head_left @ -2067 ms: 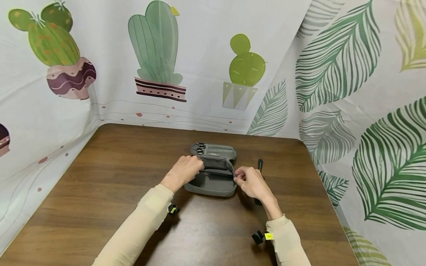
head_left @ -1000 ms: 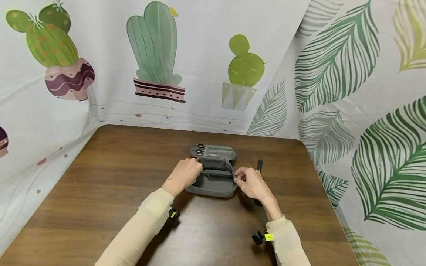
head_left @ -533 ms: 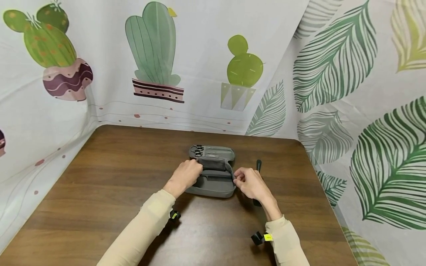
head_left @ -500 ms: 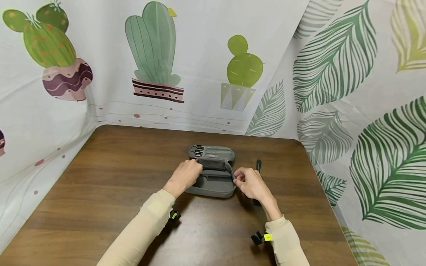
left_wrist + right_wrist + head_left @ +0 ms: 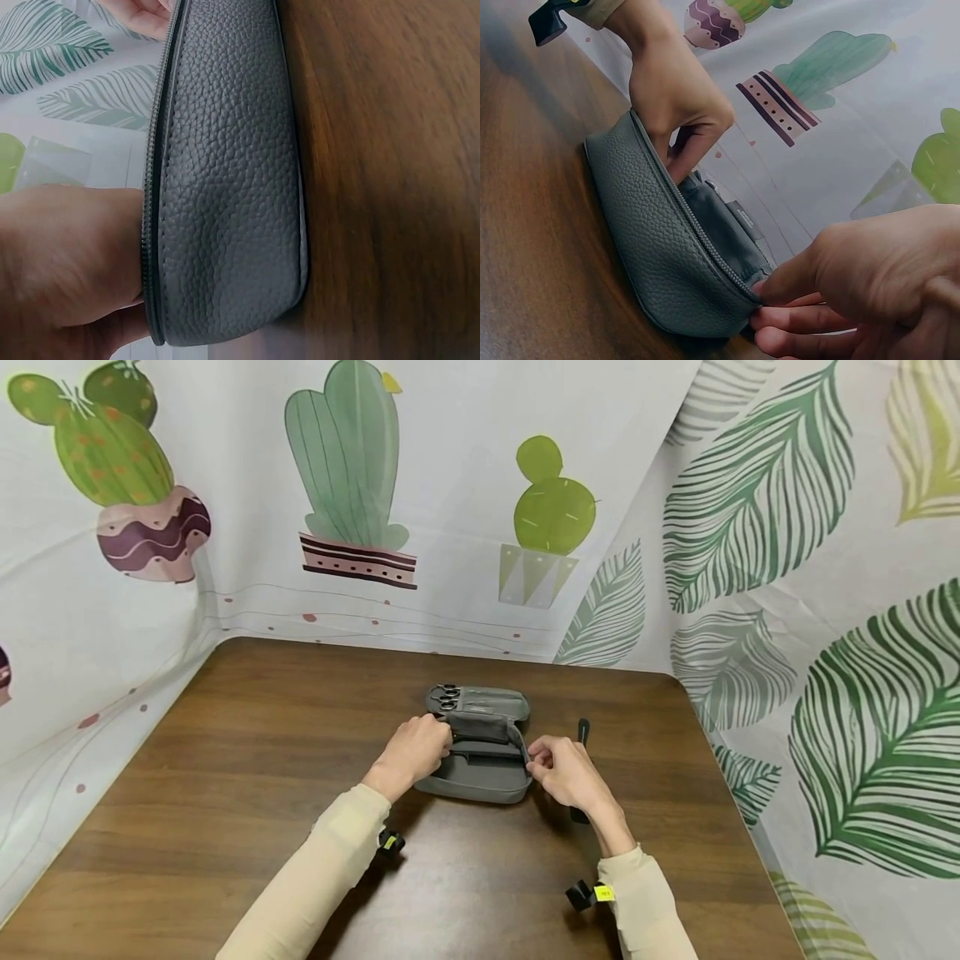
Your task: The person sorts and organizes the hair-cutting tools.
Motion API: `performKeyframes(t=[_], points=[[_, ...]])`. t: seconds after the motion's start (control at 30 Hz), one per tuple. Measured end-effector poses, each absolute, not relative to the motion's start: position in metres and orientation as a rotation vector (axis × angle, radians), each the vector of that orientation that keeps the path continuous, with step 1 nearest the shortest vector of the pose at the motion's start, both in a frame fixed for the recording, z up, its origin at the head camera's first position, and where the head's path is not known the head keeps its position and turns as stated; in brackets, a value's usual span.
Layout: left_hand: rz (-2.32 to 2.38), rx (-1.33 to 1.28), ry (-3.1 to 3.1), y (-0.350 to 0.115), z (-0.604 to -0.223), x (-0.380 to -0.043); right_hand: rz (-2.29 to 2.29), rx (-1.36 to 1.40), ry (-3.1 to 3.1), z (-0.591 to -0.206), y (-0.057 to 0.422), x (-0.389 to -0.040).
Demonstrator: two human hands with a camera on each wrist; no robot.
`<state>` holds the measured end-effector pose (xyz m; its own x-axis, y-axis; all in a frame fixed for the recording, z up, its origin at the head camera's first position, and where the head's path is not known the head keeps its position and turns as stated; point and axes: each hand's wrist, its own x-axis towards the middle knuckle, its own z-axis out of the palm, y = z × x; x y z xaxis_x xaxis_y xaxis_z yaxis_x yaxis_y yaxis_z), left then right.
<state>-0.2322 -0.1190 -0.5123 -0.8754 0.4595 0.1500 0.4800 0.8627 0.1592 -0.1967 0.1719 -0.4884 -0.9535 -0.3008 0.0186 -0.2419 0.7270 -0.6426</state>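
White cloth printed with cacti and leaves (image 5: pixel 457 485) hangs behind a brown wood-grain worktop (image 5: pixel 225 852). On the worktop a grey case (image 5: pixel 472 789) sits open between two hands. The fingers of the right hand (image 5: pixel 566 768) pinch the rim at its right end, thumb on the inside and the others on the outside. Those of the left hand (image 5: pixel 412 747) are bent down over the left end into the case; their tips are hidden, so I cannot tell how far apart they are or whether they hold anything.

Pebbled like leather, the case has rounded ends, and a zip (image 5: pixel 150 172) runs along its edge. Its lid (image 5: pixel 517 714) lies folded back on the far side, with looped metal handles (image 5: pixel 448 696) at its left end. Dark lining (image 5: pixel 720 217) shows inside the body. Beyond the right hand lies a slim dark tool (image 5: pixel 583 731), partly covered.
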Motion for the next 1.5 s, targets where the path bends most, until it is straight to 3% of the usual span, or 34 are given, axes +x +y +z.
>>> performKeyframes(t=[0.03,0.13,0.2,0.27,0.37,0.43,0.87,1.5], points=[[-0.313,-0.732,-2.953,-0.118,-0.504,-0.228,-1.037,-0.449,2.838,-0.488,0.172,-0.197],[-0.3,-0.772,-2.9,-0.13,-0.541,-0.246,-1.039,-0.447,2.836,-0.489,0.171,-0.196],[-0.325,-0.784,-2.884,-0.133,-0.544,-0.247,-1.037,-0.449,2.835,-0.489,0.171,-0.197],[-0.35,-0.793,-2.869,-0.136,-0.542,-0.246,-1.038,-0.449,2.835,-0.489,0.171,-0.197],[-0.425,-0.785,-2.858,-0.13,-0.499,-0.222,-1.041,-0.449,2.83,-0.489,0.171,-0.197],[-0.479,-0.793,-2.803,-0.133,-0.495,-0.219,-1.046,-0.449,2.824,-0.489,0.171,-0.197],[-0.883,-0.551,-2.544,-0.172,-0.5,-0.211,-1.049,-0.459,2.824,-0.488,0.17,-0.196],[-0.897,-0.359,-2.715,-0.18,-0.513,-0.205,-1.033,-0.462,2.833,-0.488,0.169,-0.196]])
